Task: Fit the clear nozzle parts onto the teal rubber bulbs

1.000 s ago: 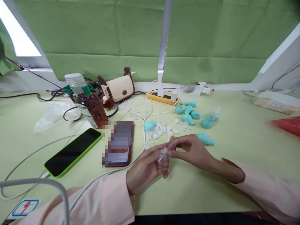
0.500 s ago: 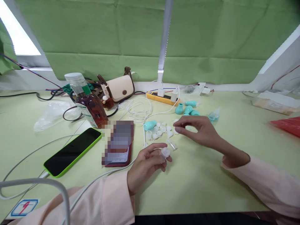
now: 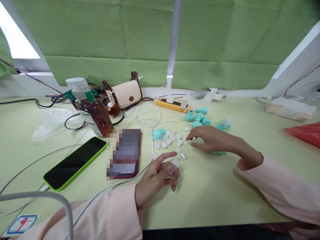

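Observation:
My left hand (image 3: 157, 178) is closed on a small translucent plastic piece (image 3: 174, 165), with the index finger stretched out. Just beyond that finger lies a clear plastic tube (image 3: 181, 153). My right hand (image 3: 212, 138) hovers palm down, thumb and fingers apart, its fingertips close to the loose white plastic pieces (image 3: 172, 136). Several teal bulb-shaped parts (image 3: 199, 116) lie behind the right hand, and one more teal bulb (image 3: 158, 134) is beside the white pieces. Another teal thing shows only partly under the right palm.
On the left are a green-cased phone (image 3: 75, 163), a red-cased phone (image 3: 127, 155) and a tilted bottle of brown liquid (image 3: 96, 115). A cream handbag (image 3: 127, 94), white cables and a yellow power strip (image 3: 165, 104) are at the back. Red plastic (image 3: 305, 131) lies far right.
My right hand has spread its thumb and fingers and lowered slightly, showing a white piece behind it. The left hand's lower fingers have shifted around the plastic piece. The view has shifted slightly.

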{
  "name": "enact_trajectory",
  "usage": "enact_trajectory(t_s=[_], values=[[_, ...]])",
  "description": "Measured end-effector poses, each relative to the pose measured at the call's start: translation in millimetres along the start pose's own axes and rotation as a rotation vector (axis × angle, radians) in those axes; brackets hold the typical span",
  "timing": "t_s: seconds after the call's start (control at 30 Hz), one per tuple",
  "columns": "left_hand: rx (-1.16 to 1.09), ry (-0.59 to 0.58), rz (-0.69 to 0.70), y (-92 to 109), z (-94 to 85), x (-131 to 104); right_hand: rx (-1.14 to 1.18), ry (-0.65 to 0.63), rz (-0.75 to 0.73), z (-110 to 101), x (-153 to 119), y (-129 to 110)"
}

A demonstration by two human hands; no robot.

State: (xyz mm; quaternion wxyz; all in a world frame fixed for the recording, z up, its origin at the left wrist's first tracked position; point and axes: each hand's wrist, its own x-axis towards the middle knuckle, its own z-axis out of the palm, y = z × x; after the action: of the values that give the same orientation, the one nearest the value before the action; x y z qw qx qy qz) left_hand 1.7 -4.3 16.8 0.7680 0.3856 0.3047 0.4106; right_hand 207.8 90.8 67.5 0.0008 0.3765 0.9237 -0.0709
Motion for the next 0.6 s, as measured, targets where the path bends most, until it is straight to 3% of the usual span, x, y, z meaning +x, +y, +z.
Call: enact_trajectory(t_s=[0.2,0.4,0.6], values=[[-0.022,-0.005,-0.006,-0.2,-0.6,-0.3,0.013,-0.162,0.142,-16.2,-16.5,18.8],[-0.126,0.005,-0.070,-0.9,-0.8,-0.1,-0.033,-0.234,0.278,-14.0,-22.0,22.2],[-0.108,-0.002,-0.041,0.4,-0.8,0.3,-0.108,-0.328,0.383,-9.2,-15.8,18.6]])
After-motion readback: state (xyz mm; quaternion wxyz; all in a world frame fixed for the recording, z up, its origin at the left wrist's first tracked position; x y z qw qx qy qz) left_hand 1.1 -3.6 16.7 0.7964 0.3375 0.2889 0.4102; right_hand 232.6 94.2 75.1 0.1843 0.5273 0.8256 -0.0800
